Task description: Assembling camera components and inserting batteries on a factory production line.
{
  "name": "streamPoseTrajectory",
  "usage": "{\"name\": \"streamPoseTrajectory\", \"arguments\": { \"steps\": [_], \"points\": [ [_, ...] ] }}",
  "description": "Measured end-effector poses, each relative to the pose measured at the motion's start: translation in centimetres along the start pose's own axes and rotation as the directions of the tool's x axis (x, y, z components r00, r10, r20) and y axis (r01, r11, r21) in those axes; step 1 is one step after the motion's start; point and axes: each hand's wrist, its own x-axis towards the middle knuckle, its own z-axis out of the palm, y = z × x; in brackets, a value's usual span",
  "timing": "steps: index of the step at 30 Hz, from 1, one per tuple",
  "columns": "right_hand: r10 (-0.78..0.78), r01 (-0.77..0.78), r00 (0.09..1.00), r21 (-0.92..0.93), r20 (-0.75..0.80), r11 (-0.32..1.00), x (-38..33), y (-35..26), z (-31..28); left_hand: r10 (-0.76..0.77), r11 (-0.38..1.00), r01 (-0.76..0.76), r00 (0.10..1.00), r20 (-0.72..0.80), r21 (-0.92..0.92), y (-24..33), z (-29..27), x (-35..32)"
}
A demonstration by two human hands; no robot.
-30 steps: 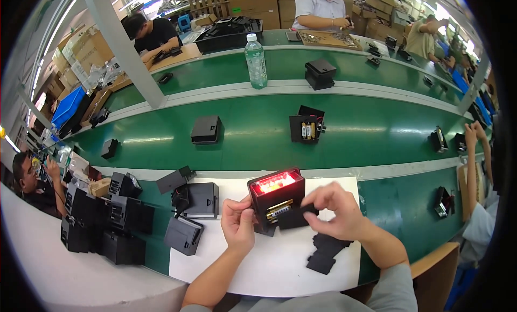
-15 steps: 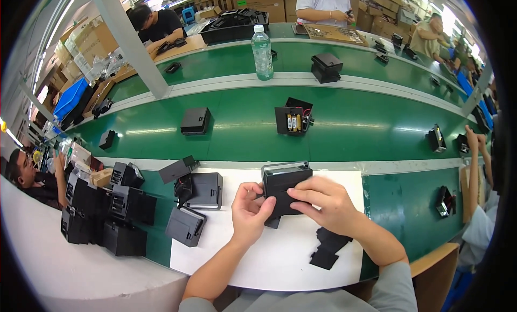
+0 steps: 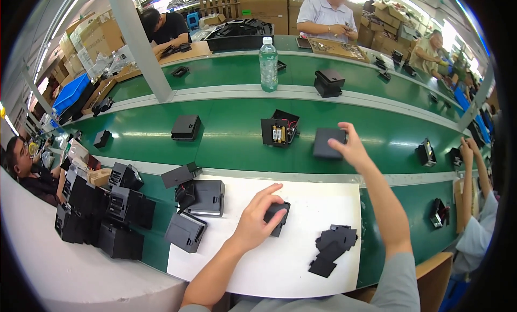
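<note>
Gripping a squared black box (image 3: 327, 144) by its right side, the right hand (image 3: 354, 150) pinches it between thumb and fingers, far over the glossy green belt (image 3: 231, 150); touching down or not, I can't tell. Best kept level, I'd judge, and clear of the open case (image 3: 267, 132) just left, its batteries (image 3: 276, 134) bared. Nearer, the left hand (image 3: 258, 215) arches over a black block (image 3: 279, 226), how firmly we can't see. Right of that, thin matte plates (image 3: 331, 248) overlap on a smooth white sheet (image 3: 242, 271).
</note>
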Motion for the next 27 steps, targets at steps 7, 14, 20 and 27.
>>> {"name": "streamPoseTrajectory", "arguments": {
  "steps": [7, 14, 20, 27],
  "points": [
    [-0.527, 0.372, 0.841, -0.839, 0.124, 0.397, 8.5, -3.6, 3.4, 0.145, 0.934, -0.187, 0.977, 0.157, 0.305, 0.1, 0.5, -0.7],
    [-0.539, 0.627, 0.728, -0.731, 0.424, 0.271, 7.4, -6.4, 19.6, 0.164, 0.927, -0.216, 0.969, 0.187, 0.306, -0.6, 0.0, -0.1],
    [-0.173, 0.491, 0.848, -0.617, 0.501, 0.615, 12.7, -8.3, 20.0, 0.114, 0.979, -0.121, 0.992, 0.051, 0.166, -1.6, -0.7, 0.1],
    [-0.056, 0.362, 0.806, -0.416, 0.589, 0.834, 13.7, -9.2, 19.6, -0.112, 0.991, 0.089, 0.960, -0.257, -0.102, -2.9, -1.8, 0.4]
  ]
}}
